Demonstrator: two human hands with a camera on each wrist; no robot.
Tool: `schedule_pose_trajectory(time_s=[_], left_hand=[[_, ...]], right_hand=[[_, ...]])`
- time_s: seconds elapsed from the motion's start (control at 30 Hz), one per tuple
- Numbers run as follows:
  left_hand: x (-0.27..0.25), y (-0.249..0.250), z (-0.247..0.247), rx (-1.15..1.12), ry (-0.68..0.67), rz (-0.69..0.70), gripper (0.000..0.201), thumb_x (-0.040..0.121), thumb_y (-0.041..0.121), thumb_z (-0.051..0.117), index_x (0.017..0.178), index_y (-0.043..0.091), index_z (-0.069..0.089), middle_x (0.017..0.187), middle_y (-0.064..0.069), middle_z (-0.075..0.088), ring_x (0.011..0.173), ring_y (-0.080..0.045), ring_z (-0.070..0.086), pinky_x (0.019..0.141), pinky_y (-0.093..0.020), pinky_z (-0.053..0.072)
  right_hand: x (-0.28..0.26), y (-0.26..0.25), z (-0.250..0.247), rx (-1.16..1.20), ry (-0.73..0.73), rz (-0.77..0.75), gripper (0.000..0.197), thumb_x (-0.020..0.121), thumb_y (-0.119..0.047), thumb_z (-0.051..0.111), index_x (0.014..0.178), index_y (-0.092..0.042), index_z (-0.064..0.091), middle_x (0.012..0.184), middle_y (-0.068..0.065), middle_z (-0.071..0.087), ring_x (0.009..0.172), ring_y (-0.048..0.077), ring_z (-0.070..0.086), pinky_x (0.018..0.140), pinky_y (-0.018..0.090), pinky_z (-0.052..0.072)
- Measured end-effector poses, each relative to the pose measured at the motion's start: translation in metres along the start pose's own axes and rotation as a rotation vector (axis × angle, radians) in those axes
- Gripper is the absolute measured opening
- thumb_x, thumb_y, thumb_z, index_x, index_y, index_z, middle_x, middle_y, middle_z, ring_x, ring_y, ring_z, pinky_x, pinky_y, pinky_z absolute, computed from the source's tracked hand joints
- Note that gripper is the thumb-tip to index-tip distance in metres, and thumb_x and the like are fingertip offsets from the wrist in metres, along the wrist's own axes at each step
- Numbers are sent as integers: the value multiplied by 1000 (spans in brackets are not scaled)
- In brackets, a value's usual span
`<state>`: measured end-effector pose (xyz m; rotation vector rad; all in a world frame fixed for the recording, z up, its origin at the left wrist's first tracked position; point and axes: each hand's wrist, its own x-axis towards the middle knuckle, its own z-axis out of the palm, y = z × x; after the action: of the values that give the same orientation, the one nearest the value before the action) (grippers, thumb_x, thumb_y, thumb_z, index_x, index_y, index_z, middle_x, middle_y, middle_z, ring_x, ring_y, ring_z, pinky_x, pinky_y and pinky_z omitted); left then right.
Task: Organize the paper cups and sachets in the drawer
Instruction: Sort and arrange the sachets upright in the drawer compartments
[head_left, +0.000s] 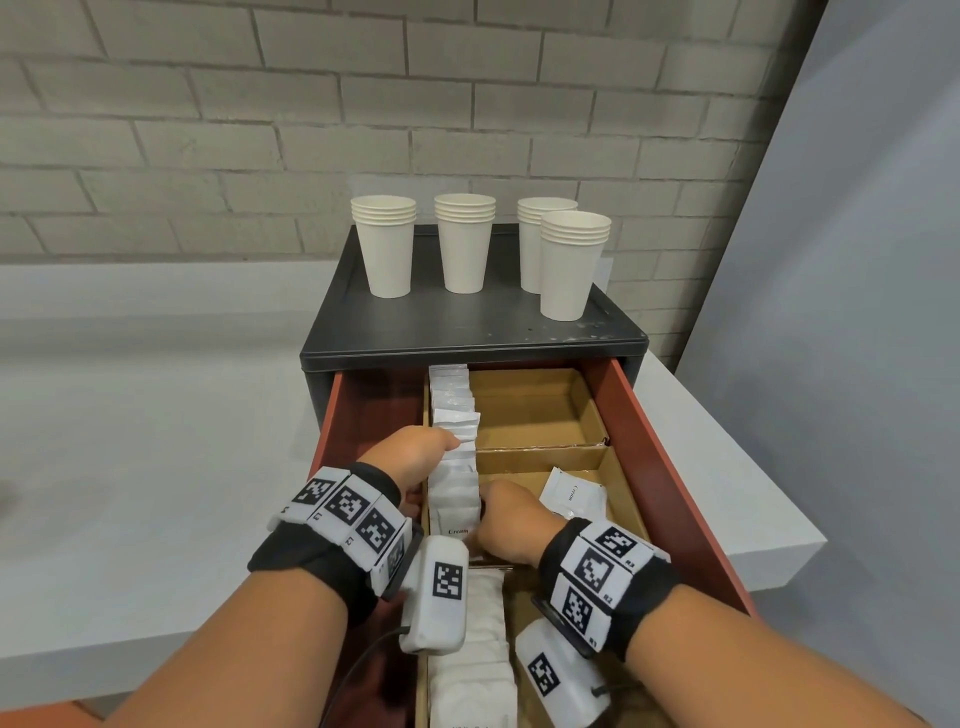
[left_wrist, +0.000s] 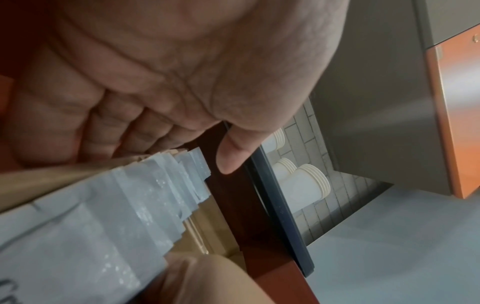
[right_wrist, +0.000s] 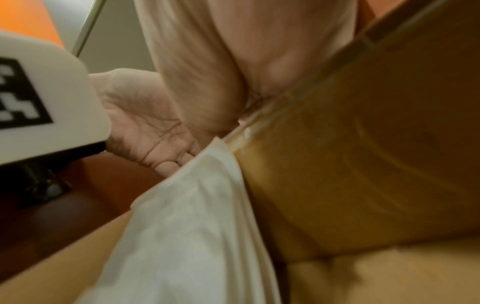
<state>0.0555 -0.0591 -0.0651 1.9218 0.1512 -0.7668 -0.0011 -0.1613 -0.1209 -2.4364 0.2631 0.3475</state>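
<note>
A long row of white sachets (head_left: 457, 467) (left_wrist: 116, 216) (right_wrist: 194, 226) stands on edge in the narrow left cardboard compartment of the open drawer (head_left: 670, 467). My left hand (head_left: 415, 457) (left_wrist: 155, 82) lies along the row's left side, fingers straight and reaching down beside it, thumb stretched over the tops. My right hand (head_left: 504, 519) (right_wrist: 207, 61) is curled at the row's near end and grips the front sachets; its fingertips are hidden. Several stacks of paper cups (head_left: 464, 244) (left_wrist: 303, 185) stand on the black cabinet top (head_left: 467, 327).
A loose sachet (head_left: 571, 493) lies in the middle right compartment, and the far right compartment (head_left: 530, 410) holds nothing. More white sachets (head_left: 475, 675) fill the nearest left compartment under my wrists. A grey counter (head_left: 156, 415) surrounds the cabinet; a brick wall is behind.
</note>
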Motion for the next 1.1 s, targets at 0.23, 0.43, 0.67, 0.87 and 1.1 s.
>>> schedule_pose_trajectory(time_s=[0.23, 0.43, 0.67, 0.87, 1.1], left_hand=[[-1, 0, -2, 41, 29, 20, 48, 94, 29, 51, 136, 9, 41, 136, -20, 47, 122, -34, 48, 96, -42, 42], [-2, -1, -2, 57, 28, 21, 49, 93, 30, 52, 136, 10, 41, 135, -20, 48, 119, -33, 50, 96, -41, 43], [-3, -1, -2, 64, 55, 36, 49, 92, 30, 55, 135, 10, 42, 123, -14, 50, 109, -28, 50, 96, -40, 44], [-5, 0, -2, 60, 44, 60, 51, 95, 25, 52, 140, 8, 37, 138, -16, 43, 125, -31, 44, 103, -42, 40], [-3, 3, -2, 31, 88, 206, 32, 93, 16, 53, 124, 9, 50, 115, -11, 50, 106, -26, 48, 98, -39, 41]], right_hand=[[-14, 5, -53, -10, 11, 169, 63, 80, -24, 72, 136, -10, 45, 133, 7, 52, 112, 23, 53, 88, 31, 48], [-21, 20, -60, -366, -5, 335, 62, 74, -32, 70, 128, -12, 50, 137, 13, 43, 112, 27, 56, 87, 33, 53], [-16, 18, -42, -439, -57, 383, 87, 70, -43, 77, 137, -16, 28, 137, 11, 30, 128, 34, 38, 98, 44, 46], [-21, 7, -50, -493, -150, 289, 64, 81, -25, 71, 134, -10, 39, 129, 12, 54, 117, 31, 53, 94, 38, 49], [-19, 6, -58, -514, -221, 218, 66, 82, -13, 70, 140, -10, 39, 135, 12, 51, 120, 30, 53, 99, 38, 46]])
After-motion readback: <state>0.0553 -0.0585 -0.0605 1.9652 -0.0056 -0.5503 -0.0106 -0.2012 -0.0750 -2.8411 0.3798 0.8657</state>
